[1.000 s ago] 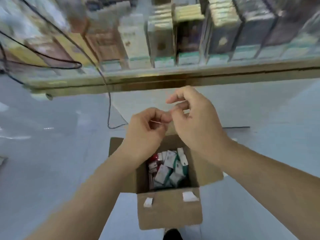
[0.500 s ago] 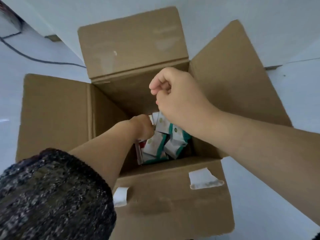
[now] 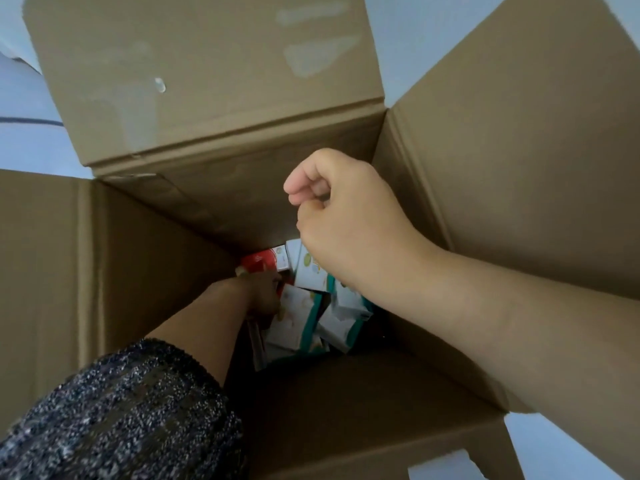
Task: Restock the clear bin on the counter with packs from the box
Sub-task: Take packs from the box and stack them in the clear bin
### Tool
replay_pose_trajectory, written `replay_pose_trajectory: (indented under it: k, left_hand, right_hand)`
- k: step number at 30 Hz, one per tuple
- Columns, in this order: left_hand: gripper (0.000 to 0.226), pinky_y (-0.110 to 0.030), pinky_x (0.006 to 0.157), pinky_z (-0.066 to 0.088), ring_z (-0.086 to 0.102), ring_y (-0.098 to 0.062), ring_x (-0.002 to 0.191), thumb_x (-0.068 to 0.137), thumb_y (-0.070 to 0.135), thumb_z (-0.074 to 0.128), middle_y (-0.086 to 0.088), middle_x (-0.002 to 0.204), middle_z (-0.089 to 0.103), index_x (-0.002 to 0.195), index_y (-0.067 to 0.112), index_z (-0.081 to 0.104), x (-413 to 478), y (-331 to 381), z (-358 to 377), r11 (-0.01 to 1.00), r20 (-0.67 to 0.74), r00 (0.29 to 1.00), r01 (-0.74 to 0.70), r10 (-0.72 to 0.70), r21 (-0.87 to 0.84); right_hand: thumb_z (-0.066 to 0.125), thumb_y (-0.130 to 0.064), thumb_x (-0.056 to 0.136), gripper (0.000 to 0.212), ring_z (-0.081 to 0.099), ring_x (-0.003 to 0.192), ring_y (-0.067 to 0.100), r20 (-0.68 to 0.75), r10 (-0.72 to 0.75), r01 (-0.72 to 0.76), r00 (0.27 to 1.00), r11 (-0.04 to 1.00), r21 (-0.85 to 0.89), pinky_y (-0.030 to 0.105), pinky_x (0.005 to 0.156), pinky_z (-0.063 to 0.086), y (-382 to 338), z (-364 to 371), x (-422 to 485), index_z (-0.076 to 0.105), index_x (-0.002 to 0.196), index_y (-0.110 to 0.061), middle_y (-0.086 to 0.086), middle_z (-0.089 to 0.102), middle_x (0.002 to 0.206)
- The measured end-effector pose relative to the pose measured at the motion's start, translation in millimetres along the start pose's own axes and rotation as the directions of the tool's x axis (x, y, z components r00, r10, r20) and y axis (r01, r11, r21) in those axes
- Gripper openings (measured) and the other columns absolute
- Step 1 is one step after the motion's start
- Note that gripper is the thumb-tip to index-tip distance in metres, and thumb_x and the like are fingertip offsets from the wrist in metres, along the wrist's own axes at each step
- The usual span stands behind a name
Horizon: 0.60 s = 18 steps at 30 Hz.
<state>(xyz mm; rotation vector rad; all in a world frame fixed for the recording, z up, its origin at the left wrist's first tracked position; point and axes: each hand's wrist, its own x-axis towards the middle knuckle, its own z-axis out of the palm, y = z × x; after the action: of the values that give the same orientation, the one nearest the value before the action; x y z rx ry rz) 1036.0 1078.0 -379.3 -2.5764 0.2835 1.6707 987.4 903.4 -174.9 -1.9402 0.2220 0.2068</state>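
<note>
An open brown cardboard box [image 3: 221,206] fills the view, its flaps spread outward. At the bottom lie several white-and-teal packs [image 3: 298,320] and a red pack [image 3: 259,263]. My left hand [image 3: 261,292], in a dark knitted sleeve, reaches deep into the box and touches the packs beside the red one. Its fingers are hidden in shadow. My right hand [image 3: 346,220] hovers above the packs inside the box opening, fingers curled into a loose fist with nothing visible in it. The clear bin and the counter are out of view.
Pale floor [image 3: 24,147] shows around the box at the left and the lower right corner. A dark cable [image 3: 31,121] runs across the floor at the left. A white tape scrap [image 3: 446,467] sticks to the near flap.
The view has dropped from the counter shelf onto the box and closed in. My left hand has gone down among the packs. My right hand stays curled above them.
</note>
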Motion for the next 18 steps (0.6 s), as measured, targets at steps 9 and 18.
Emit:
replay_pose_trajectory:
  k: [9,18]
  left_hand:
    - [0.039,-0.040,0.105,0.041,0.045,-0.033,0.122,0.089,0.035,0.056,-0.016,0.136,0.034,0.125,0.021,0.053,-24.9,10.6,-2.8,0.995,-0.136,0.986,0.089,-0.093,-0.033]
    - [0.009,-0.031,0.071,0.050,0.057,-0.022,0.080,0.081,0.029,0.053,-0.001,0.086,0.060,0.073,0.031,0.053,-130.1,31.3,-62.4,0.953,-0.328,0.939,-0.188,0.104,-0.237]
  right_hand:
    - [0.050,-0.003,0.084,0.024,0.063,0.087,0.013,-0.007,0.041,-0.041,0.999,0.999,0.000,0.035,0.081,0.054,1.1,1.3,6.1,0.057,0.092,-0.025,-0.011,0.059,0.089]
    - [0.049,-0.001,0.086,0.026,0.061,0.092,0.011,0.040,-0.009,0.010,0.999,1.000,-0.018,0.031,0.085,0.051,-85.8,-23.7,-27.0,0.056,0.095,-0.025,-0.009,0.061,0.097]
